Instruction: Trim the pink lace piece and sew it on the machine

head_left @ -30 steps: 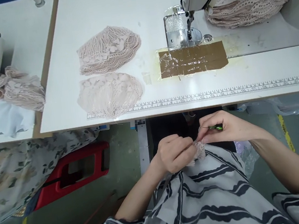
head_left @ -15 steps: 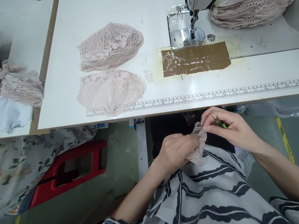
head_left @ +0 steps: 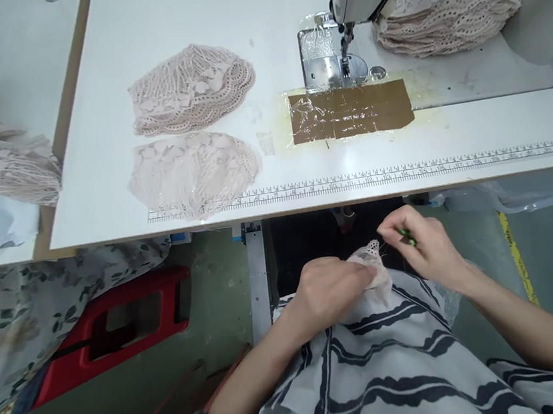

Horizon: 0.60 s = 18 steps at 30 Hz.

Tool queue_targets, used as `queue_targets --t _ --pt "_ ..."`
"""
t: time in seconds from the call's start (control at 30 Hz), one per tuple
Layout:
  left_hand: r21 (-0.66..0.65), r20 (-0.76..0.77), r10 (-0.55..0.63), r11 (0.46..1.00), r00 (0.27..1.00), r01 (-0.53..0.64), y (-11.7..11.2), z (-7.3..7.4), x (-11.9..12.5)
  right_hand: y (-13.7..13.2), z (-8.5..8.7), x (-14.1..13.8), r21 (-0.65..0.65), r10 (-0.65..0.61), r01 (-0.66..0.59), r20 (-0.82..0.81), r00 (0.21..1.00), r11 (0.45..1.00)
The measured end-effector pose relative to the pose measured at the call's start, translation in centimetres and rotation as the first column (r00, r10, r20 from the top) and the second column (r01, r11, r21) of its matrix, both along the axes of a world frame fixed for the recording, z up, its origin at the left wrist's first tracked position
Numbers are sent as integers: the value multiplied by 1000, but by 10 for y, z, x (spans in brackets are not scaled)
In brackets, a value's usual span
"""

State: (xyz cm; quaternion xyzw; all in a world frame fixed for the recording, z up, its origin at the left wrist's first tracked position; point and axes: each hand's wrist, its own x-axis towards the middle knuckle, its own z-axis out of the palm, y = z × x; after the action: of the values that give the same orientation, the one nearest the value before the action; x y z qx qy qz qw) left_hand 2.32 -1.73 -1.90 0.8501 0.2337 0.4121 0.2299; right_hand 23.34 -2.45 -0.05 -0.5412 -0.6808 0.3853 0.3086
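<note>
— Where's the lace piece (head_left: 372, 261)?
— Over the lap (head_left: 375, 356), pinched in the left hand (head_left: 334, 287).
— And the right hand (head_left: 428, 252)?
— Closed on small green snips (head_left: 406, 238). It has drawn just off the lace, perhaps after a cut.

The pale pink lace piece (head_left: 373, 263) is crumpled, its scalloped eyelet edge uppermost, pinched in the left hand (head_left: 329, 288) above the lap. A slim green-handled tool (head_left: 406, 238), mostly hidden, slants within the right hand (head_left: 428, 252).
</note>
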Motion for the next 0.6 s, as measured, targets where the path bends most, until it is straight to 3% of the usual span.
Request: queue_targets --t 0.13,0.27,0.4,0.47,0.6 --pt "171 -26 -25 985 999 29 -3 -6 9 -17 -2 14 137 -87 62 186 979 989" --pt "137 72 -46 990 996 36 -5 1 9 -25 -6 28 157 -19 -25 275 961 987" --pt "19 29 -51 999 998 51 -3 14 -2 -24 -17 64 242 -271 187 388 881 952" --pt "-6 -28 -77 997 997 77 -1 15 -4 -28 -14 76 273 -394 302 411 822 914" --pt "83 67 -52 995 996 46 5 5 3 -39 9 63 134 -277 250 253 927 959"
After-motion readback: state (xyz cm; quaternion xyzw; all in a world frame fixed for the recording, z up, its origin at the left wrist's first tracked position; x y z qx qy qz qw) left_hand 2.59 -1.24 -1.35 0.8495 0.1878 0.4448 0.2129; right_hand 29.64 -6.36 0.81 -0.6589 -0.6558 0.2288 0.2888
